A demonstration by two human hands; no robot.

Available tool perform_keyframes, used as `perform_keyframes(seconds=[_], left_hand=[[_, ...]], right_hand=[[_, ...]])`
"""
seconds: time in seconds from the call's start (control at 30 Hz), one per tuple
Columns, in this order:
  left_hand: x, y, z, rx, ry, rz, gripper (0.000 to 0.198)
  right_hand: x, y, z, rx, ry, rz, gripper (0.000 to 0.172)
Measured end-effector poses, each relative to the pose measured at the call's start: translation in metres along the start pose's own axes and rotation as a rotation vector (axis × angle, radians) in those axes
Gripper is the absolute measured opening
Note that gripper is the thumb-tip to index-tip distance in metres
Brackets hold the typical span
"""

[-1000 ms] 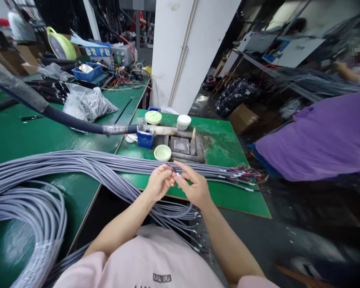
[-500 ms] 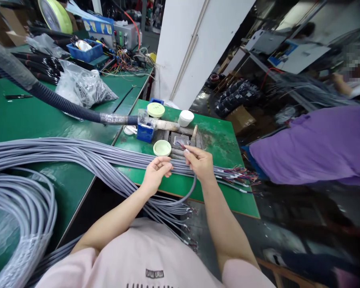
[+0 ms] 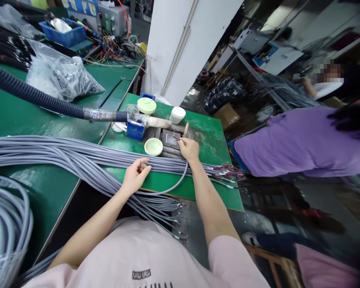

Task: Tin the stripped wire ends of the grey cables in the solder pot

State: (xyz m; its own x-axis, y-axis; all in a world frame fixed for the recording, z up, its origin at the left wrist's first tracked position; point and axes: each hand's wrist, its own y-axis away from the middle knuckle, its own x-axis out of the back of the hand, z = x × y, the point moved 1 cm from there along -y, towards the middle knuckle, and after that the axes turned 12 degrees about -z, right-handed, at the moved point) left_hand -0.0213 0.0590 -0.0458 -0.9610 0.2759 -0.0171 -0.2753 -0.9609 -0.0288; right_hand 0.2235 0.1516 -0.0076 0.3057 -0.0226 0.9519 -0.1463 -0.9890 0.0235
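"Where is your cable's working end?"

"Your right hand [image 3: 189,150] is just to the right of the metal square [image 3: 171,138], thumb and fingers pinched together on a grey cable [image 3: 180,182]. Its coloured wire ends [image 3: 176,137] poke out past your fingers over that square; whether they touch its surface, I cannot tell."

"And your other hand?"

"Your left hand [image 3: 137,174] looks to be holding nothing, thumb and fingers curled and apart, to the left of the square and on your side of it. It is at the grey bundle [image 3: 108,154]; touching or just above, I cannot make out."

"Which step would you call this?"

"You seem to be presenting one cable's wire ends to the metal square."

"What does your next move call for?"

"A steady pinch, I'd say, with the wires gathered and your fingertips clear of the square. Mind the pale nozzle [image 3: 159,122] at its far left and the open green tub [image 3: 153,147] at its near left, and don't tug the slack that loops towards you"
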Motion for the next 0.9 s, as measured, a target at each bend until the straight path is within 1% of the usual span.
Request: perform_keyframes(seconds=[0.3, 0.53, 0.73, 0.83, 0.9], left_hand=[[-0.002, 0.0, 0.0, 0.004, -0.014, -0.006, 0.028], [-0.002, 0.001, 0.0, -0.005, -0.038, -0.018, 0.027], [-0.002, 0.002, 0.0, -0.015, -0.04, -0.015, 0.026], [-0.002, 0.002, -0.002, -0.022, -0.109, -0.037, 0.025], [-0.002, 0.002, -0.003, -0.025, -0.167, -0.047, 0.025]], right_hand=[[-0.006, -0.002, 0.003, -0.026, 0.023, -0.028, 0.032], [-0.009, -0.004, 0.004, -0.015, -0.024, -0.021, 0.032], [-0.005, -0.003, 0.005, 0.035, -0.163, 0.018, 0.033], [0.002, 0.005, 0.0, 0.083, -0.255, 0.03, 0.036], [0.008, 0.014, -0.007, 0.131, -0.378, 0.029, 0.038]])
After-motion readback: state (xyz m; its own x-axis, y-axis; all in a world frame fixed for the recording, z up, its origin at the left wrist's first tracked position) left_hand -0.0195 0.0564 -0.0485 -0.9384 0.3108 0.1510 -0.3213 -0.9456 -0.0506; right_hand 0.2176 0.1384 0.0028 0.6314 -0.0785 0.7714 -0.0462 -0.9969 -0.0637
